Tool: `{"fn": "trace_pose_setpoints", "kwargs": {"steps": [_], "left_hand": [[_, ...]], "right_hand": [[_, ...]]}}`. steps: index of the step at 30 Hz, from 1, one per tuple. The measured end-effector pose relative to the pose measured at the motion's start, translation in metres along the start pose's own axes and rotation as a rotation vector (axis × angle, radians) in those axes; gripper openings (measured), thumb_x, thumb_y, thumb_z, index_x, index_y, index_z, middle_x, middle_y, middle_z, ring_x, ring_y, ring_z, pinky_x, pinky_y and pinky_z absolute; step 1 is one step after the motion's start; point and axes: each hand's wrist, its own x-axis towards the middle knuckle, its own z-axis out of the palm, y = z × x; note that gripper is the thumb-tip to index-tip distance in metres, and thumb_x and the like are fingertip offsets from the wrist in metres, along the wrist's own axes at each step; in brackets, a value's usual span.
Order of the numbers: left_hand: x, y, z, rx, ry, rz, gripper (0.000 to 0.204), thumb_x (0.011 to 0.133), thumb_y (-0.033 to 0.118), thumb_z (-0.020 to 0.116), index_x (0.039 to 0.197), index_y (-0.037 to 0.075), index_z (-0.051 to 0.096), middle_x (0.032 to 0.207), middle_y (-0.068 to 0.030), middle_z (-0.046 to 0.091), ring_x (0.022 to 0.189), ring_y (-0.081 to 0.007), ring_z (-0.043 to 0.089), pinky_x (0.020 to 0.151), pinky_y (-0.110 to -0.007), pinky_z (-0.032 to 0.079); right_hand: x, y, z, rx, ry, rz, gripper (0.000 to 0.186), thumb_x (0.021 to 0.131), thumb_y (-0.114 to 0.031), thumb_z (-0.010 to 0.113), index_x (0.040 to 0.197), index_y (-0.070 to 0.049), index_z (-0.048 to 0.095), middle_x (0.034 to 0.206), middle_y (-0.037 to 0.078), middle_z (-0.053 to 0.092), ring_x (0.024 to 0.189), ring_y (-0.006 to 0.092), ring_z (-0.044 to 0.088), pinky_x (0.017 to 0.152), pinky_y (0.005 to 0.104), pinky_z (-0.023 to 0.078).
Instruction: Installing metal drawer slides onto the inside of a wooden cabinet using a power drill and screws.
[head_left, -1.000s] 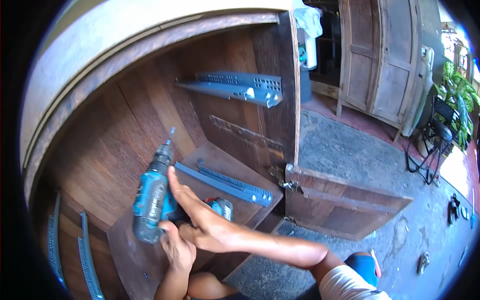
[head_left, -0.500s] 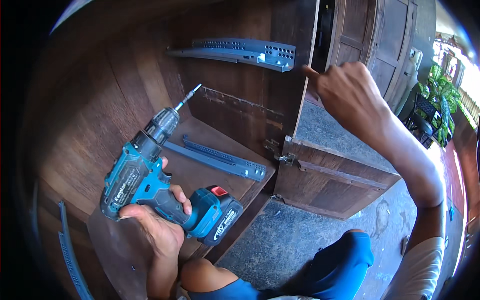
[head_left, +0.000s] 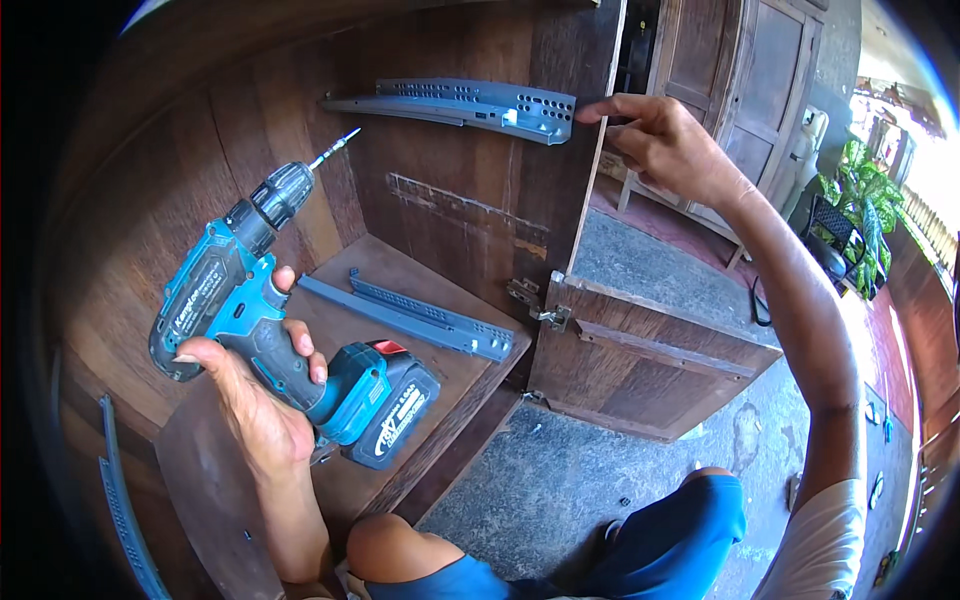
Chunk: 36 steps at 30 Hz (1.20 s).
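Observation:
My left hand (head_left: pixel 262 415) is wrapped round the grip of a teal and black cordless drill (head_left: pixel 225 285), which tilts with its bit pointing up and right inside the wooden cabinet. A metal drawer slide (head_left: pixel 450 105) runs along the cabinet's side panel (head_left: pixel 470 180). My right hand (head_left: pixel 665 140) is at that panel's front edge, index finger stretched to the slide's front end and the other fingers partly curled. I see nothing in it. Whether the fingertip touches the slide I cannot tell.
A second drawer slide (head_left: pixel 410 315) lies on the cabinet's lower board (head_left: pixel 440 385); another slide (head_left: pixel 125 510) is at the left side. A small wooden door (head_left: pixel 650 360) hangs open on hinges to the right. Beyond stand a wooden wardrobe (head_left: pixel 765 100) and a leafy plant (head_left: pixel 865 190).
The drill in my left hand has shifted left, its bit now higher and away from the panel. My right hand has moved left, its index finger now extended to the slide's end.

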Motion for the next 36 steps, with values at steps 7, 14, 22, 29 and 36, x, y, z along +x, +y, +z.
{"fn": "trace_pose_setpoints", "kwargs": {"steps": [7,14,22,29,36], "left_hand": [[0.001,-0.009,-0.017,0.044,0.02,-0.069,0.085,0.093,0.076,0.043,0.152,0.015,0.041,0.13,-0.015,0.068,0.074,-0.0157,0.068,0.052,-0.025,0.055],[0.017,-0.004,-0.032,0.088,-0.031,-0.063,0.076,0.099,0.068,0.046,0.152,0.014,0.044,0.133,-0.015,0.067,0.078,-0.0148,0.066,0.057,-0.026,0.054],[0.022,0.023,-0.052,0.178,0.07,-0.026,0.077,0.1,0.069,0.044,0.151,0.011,0.045,0.129,-0.0152,0.069,0.078,-0.0145,0.065,0.058,-0.027,0.054],[0.03,0.034,-0.063,0.259,0.059,0.044,0.078,0.1,0.069,0.043,0.149,0.009,0.046,0.123,-0.0153,0.071,0.075,-0.0157,0.067,0.057,-0.027,0.056],[0.03,0.024,-0.068,0.266,0.047,0.023,0.077,0.1,0.068,0.045,0.146,0.006,0.048,0.117,-0.0153,0.073,0.072,-0.0165,0.068,0.056,-0.028,0.058]], "right_hand": [[-0.025,-0.015,0.037,-0.364,0.162,-0.086,0.019,0.097,-0.005,0.064,0.112,-0.001,0.075,0.073,0.009,0.07,0.056,0.0145,0.064,0.051,0.0273,0.053],[-0.069,-0.027,0.201,0.045,-0.205,-0.011,0.019,0.097,-0.014,0.069,0.112,-0.003,0.069,0.099,0.015,0.072,0.079,0.025,0.071,0.072,0.0345,0.06],[-0.061,-0.042,0.36,-0.164,0.136,-0.301,0.028,0.094,-0.02,0.066,0.115,-0.001,0.065,0.111,0.019,0.068,0.094,0.0341,0.065,0.078,0.0425,0.056],[-0.019,-0.059,0.413,-0.43,0.09,-0.173,0.028,0.094,-0.017,0.061,0.113,0.003,0.066,0.113,0.021,0.067,0.096,0.03,0.062,0.078,0.0392,0.053],[-0.009,-0.059,0.425,-0.497,-0.055,-0.165,0.023,0.094,-0.011,0.055,0.11,0.003,0.064,0.11,0.022,0.065,0.094,0.0321,0.061,0.08,0.042,0.054]]}}
